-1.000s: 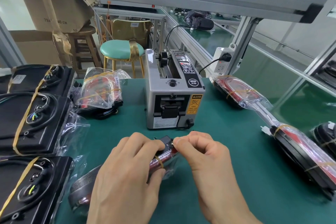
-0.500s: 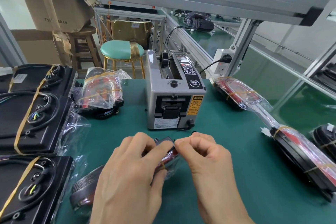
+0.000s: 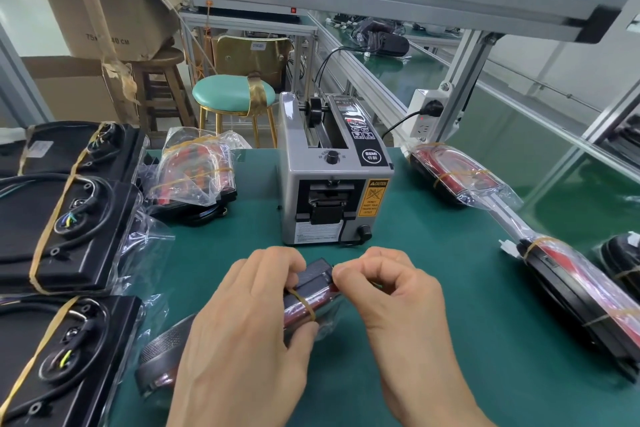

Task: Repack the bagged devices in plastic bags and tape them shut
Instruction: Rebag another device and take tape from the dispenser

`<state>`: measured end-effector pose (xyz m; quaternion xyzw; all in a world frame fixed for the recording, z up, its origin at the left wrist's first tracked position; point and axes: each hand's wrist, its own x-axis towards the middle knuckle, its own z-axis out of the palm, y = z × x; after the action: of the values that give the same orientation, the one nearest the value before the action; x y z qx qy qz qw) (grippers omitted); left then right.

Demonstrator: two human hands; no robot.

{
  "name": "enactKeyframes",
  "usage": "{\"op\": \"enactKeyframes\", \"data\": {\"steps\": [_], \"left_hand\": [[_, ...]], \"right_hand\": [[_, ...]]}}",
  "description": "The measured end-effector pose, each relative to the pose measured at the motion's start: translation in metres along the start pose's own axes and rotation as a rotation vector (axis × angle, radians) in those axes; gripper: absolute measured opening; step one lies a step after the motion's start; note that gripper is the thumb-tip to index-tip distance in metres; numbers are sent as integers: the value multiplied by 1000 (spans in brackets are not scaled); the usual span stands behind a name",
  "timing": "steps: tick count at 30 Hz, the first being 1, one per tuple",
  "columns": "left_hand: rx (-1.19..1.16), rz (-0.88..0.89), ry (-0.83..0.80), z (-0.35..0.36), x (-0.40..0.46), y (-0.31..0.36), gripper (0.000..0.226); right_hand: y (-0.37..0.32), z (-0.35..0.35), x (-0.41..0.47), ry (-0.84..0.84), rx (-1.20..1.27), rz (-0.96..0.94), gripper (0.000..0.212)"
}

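A red-and-black device in a clear plastic bag (image 3: 308, 302) lies on the green mat in front of me, with a yellow rubber band around it. My left hand (image 3: 242, 333) grips it from the left, fingers curled over its top and thumb under its near side. My right hand (image 3: 394, 291) pinches the bag's far end between thumb and forefinger. The grey tape dispenser (image 3: 329, 191) stands just behind the hands. The device's lower part is hidden under my left hand.
Black devices bound with yellow bands (image 3: 65, 218) are stacked at the left. A bagged red device (image 3: 194, 170) lies behind them, and more bagged ones (image 3: 457, 177) (image 3: 585, 291) run along the right edge. A stool (image 3: 232, 97) and cardboard boxes stand beyond the table.
My right hand has drawn slightly to the right, away from the left hand, so more of the device's dark end shows between them. The left hand keeps its grip.
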<state>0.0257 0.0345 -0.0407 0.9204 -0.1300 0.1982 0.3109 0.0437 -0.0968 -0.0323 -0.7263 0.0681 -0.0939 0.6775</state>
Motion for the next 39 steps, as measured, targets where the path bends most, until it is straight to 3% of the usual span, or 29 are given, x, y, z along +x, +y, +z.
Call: {"op": "enactKeyframes", "data": {"steps": [7, 11, 19, 39], "left_hand": [[78, 64, -67, 1, 2, 0, 68], [78, 46, -27, 2, 1, 1, 66], [73, 36, 30, 3, 1, -2, 70], [18, 52, -51, -1, 1, 0, 75]], "right_hand": [[2, -2, 1, 0, -58, -30, 19], [1, -4, 3, -41, -63, -18, 15], [-5, -5, 3, -151, 108, 52, 21], [0, -2, 2, -27, 6, 6, 19]]}}
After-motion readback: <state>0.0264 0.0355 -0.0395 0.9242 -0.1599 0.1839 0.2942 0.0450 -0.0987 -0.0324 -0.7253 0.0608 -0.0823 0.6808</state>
